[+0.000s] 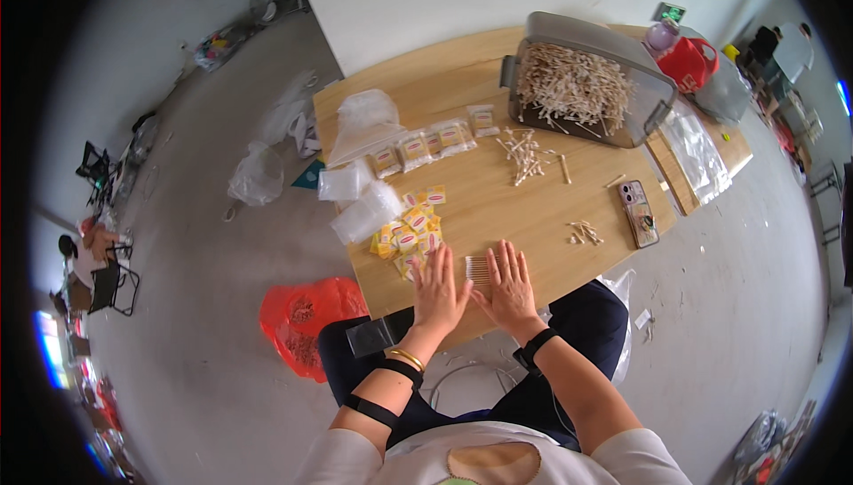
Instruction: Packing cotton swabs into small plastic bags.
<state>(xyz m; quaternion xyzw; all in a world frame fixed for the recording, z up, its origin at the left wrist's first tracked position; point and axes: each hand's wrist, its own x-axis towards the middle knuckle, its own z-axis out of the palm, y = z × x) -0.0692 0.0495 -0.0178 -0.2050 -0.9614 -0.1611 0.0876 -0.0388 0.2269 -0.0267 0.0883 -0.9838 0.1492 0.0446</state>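
Observation:
Between my two hands a neat row of cotton swabs point(477, 269) lies side by side near the table's front edge. My left hand point(437, 294) rests at the row's left side, fingers stretched out, beside a loose pile of small yellow-and-white cards point(410, 234). On the opposite side, my right hand point(510, 294) lies flat with its fingers extended, bordering the swabs. Neither hand is gripping anything; my palms hide what lies beneath them. Farther right is a small heap of short swab pieces point(584, 233).
A grey plastic bin point(657, 85) full of swabs lies tipped at the back right; a swab pile point(524, 156) spreads before it. Filled packets point(416, 149) line the back left, near clear bags point(369, 210). A phone point(639, 214) lies right. A red bag point(284, 307) sits below left.

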